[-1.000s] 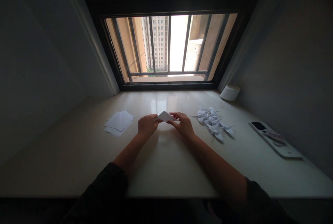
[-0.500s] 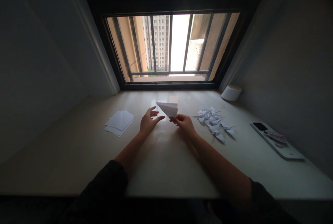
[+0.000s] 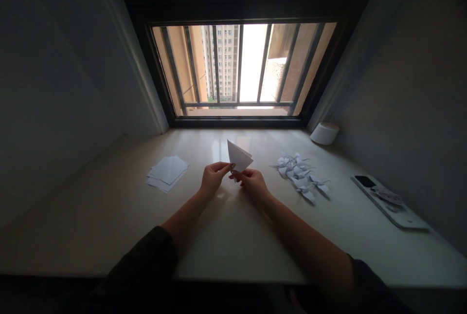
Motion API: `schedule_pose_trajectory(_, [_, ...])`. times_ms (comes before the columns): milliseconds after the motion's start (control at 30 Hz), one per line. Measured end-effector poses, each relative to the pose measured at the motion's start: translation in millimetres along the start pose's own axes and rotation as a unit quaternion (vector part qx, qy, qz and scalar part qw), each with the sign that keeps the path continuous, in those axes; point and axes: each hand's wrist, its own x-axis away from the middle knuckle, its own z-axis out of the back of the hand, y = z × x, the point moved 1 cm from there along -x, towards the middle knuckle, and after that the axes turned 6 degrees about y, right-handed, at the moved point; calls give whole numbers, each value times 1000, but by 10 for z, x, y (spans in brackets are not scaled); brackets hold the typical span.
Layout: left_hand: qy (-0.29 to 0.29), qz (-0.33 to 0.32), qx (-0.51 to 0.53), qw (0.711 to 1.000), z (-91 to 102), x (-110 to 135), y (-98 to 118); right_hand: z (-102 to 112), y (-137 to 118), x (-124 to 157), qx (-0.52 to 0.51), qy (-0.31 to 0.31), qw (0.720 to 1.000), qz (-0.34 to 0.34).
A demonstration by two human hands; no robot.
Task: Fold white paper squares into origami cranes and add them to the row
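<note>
A white folded sheet of paper is held up above the table, its sharp corner pointing up and its layers slightly apart on the right. My left hand pinches its lower left edge between thumb and fingers. My right hand grips the bottom corner, thumb in front; the fingers partly hide that corner. To the right lies a cluster of several folded paper cranes. On the left rests a small stack of white paper squares, loosely fanned.
The pale table runs up to a dark-framed window with bars outside. A white cylindrical object stands at the back right corner. A pale phone with a round attachment lies at the right, by the wall.
My left hand has closed from spread fingers onto the paper's edge. The folded paper has turned, its sharp corner swinging from left to up, while my right hand has shifted slightly left and down.
</note>
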Motion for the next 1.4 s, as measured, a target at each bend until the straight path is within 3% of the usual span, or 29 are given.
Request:
schedule_pose_trajectory(233, [133,40,28,990,-17,-3,-6,-64,35,-4,18,-17,1000,15])
schedule_pose_trajectory(467, [187,56,65,979,111,-128,21,-120,117,8,57,-45,997,18])
schedule_pose_trajectory(833, [198,96,106,970,103,-125,53,-131,56,43,62,-55,996,32])
schedule_pose_trajectory(1167, [216,52,73,972,202,-186,138,-173,144,74,98,-65,992,52])
schedule_pose_trajectory(1400, [235,89,109,962,249,-186,142,-170,151,68,122,-62,989,58])
